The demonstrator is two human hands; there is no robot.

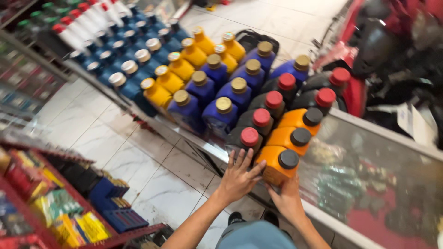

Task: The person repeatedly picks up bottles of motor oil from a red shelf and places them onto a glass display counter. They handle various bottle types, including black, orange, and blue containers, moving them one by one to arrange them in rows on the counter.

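On top of a glass display counter (387, 152), rows of plastic bottles stand packed together, and both hands work at the near end. Step in hand looks like seating the orange bottle with black cap (278, 165) at the front of the orange row; that's a judgement from the pose. Left hand (238, 177) is open, fingers spread and flat, fingertips pressing the near side of the black bottle with red cap (244, 140) and brushing the orange one beside it; it grips nothing. Right hand (288, 199) sits under and behind the orange bottle's base, cupping it; fingers mostly hidden by the bottle, so can't tell how far they close round it. Orange bottle sits at the counter's near edge, upright, slightly tilted, touching the next orange one behind. Further back: blue bottles with gold caps (230, 92), yellow bottles (177, 69), more blue and white ones, blurred. Next move would call for a steady push to square the bottle without toppling neighbours off the edge. Tiled floor (138, 152) below, red shelf of packets (50, 198) on the left.
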